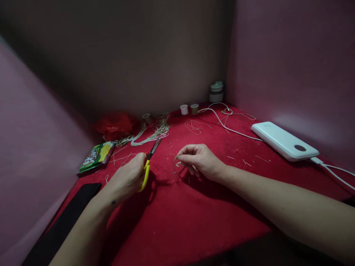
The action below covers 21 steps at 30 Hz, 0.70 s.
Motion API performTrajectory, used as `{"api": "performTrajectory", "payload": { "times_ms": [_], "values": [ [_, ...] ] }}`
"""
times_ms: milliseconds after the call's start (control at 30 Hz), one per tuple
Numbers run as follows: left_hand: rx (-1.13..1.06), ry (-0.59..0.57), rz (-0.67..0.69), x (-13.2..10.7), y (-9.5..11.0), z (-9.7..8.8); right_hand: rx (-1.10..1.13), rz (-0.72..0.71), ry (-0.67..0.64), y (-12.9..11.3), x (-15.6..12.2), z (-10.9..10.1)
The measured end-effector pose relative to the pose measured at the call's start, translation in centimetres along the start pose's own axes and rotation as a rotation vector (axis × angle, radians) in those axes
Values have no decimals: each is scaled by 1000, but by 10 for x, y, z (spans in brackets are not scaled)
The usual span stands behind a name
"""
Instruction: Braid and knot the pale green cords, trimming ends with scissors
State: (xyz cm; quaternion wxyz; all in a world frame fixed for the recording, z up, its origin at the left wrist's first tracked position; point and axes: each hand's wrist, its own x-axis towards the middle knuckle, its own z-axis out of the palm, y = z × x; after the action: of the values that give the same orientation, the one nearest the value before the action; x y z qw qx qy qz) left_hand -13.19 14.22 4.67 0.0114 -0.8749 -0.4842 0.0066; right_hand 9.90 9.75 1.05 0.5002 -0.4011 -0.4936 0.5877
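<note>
My left hand is closed round the yellow handles of a small pair of scissors, whose dark blades point up and to the right. My right hand hovers just right of the blades, thumb and forefinger pinched on a thin pale thread loop above the red cloth. A bundle of pale threads lies farther back, beyond the scissors.
A white power bank with a cable lies at the right. Small spools and a stacked round container stand in the far corner. A green packet, a red bag and a black phone lie at the left. Pink walls enclose the space.
</note>
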Motion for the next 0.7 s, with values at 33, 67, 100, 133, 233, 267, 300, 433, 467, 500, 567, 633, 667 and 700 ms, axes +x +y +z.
{"api": "performTrajectory", "payload": {
  "times_ms": [33,67,100,133,233,267,300,433,467,500,567,633,667,700],
  "values": [
    [11,-5,39,-1,-4,2,-1,-5,-10,1,1,-1],
    [27,-8,91,-2,-7,4,-4,-10,-18,2,2,-3],
    [47,-8,146,-2,-11,5,-6,-13,-27,3,3,-4],
    [64,-10,189,-3,-14,6,-5,-13,-35,4,4,-6],
    [77,-44,232,-5,-18,6,32,-4,-62,8,6,-9],
    [71,-59,230,-6,-18,6,55,-7,-71,8,6,-10],
    [64,-75,226,-7,-18,5,78,-9,-80,9,7,-10],
    [64,-136,201,-9,-10,0,164,-3,-97,7,6,-10],
    [81,-151,194,-10,-7,-1,182,0,-104,6,6,-10],
    [102,-166,190,-10,-5,-3,196,2,-114,6,6,-10],
    [144,-203,177,-10,1,-5,206,10,-136,5,5,-10],
    [171,-224,170,-10,6,-7,195,27,-148,5,5,-10],
    [182,-227,167,-11,8,-8,190,36,-151,5,5,-9],
    [190,-228,164,-12,11,-9,187,43,-152,5,5,-9]
  ]
}}
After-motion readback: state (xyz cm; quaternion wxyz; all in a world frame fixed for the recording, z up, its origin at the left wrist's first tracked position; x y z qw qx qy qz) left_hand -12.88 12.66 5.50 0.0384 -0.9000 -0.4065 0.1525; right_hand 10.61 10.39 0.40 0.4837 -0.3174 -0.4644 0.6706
